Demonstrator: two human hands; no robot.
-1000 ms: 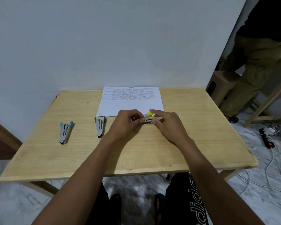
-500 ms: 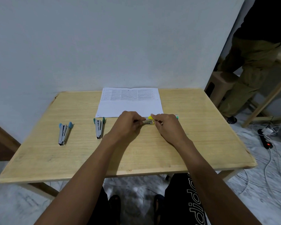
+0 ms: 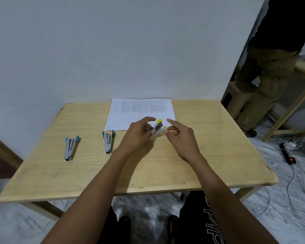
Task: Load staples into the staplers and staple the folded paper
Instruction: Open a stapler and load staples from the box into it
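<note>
Now left hand [image 3: 139,132] grips yellow stapler [image 3: 158,128], arms spread in V, over near edge of folded paper [image 3: 130,117] on bench [image 3: 201,155]. Right hand [image 3: 181,138] at stapler's tip, index straight, thumb against lower arm; pinching or just touching, cannot tell. Green stapler [image 3: 108,141] and blue stapler [image 3: 70,147] lie left.
</note>
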